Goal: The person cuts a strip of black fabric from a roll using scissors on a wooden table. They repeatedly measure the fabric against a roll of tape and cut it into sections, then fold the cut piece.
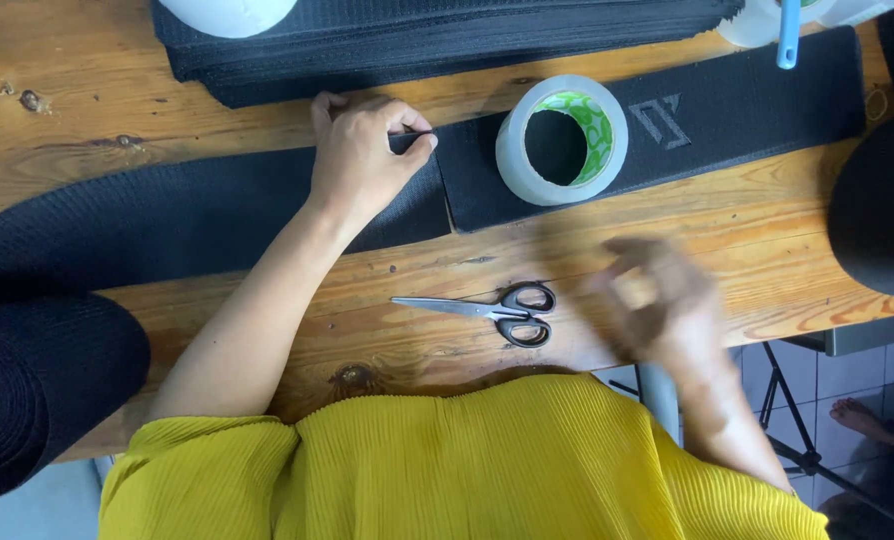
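My left hand [365,155] pinches the cut end of a long black ribbed fabric strip [167,220] that unrolls from a black roll [37,395] at the lower left. A second black strip [757,105] with a grey emblem butts against it on the right. A roll of clear tape [561,140] with a green core lies on that second strip. My right hand [657,305] is blurred by motion above the table's front edge, just right of black-handled scissors [487,310]; nothing shows in its fingers.
A stack of black strips [447,40] lies along the far side of the wooden table [117,110]. White rolls [229,12] and a blue-handled tool [788,35] sit at the back. Another black roll [882,205] is at the right edge. A bare foot [862,418] rests on the floor.
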